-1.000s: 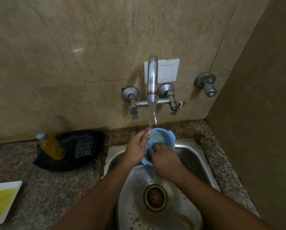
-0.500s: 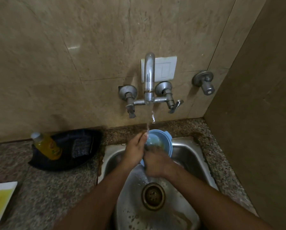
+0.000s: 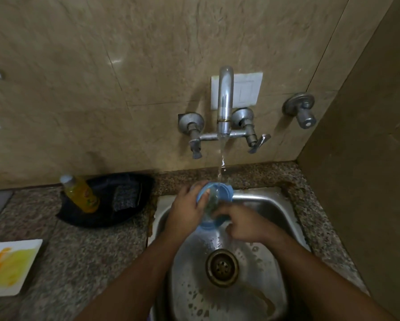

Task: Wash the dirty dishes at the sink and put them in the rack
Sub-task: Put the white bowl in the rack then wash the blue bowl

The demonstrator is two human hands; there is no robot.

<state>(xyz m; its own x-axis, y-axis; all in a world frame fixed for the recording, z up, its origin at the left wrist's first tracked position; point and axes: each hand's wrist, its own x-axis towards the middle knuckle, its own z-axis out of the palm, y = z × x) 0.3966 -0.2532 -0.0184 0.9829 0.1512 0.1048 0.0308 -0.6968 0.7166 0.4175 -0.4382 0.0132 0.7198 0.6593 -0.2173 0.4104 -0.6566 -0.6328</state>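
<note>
A speckled brown granite table (image 3: 83, 258) meets a beige marble-tiled wall (image 3: 101, 77). On it, a shallow black plastic tray (image 3: 106, 218) holds a yellow liquid soap bottle with a white cap (image 3: 82, 194) and a dark scrub pad (image 3: 126, 196). A white rectangular switch plate (image 3: 247, 89) is fixed to the wall

Dim warm light; glare patch on wall tile (image 3: 115, 61); hands motion-blurred; wide-angle bending at edges.
</note>
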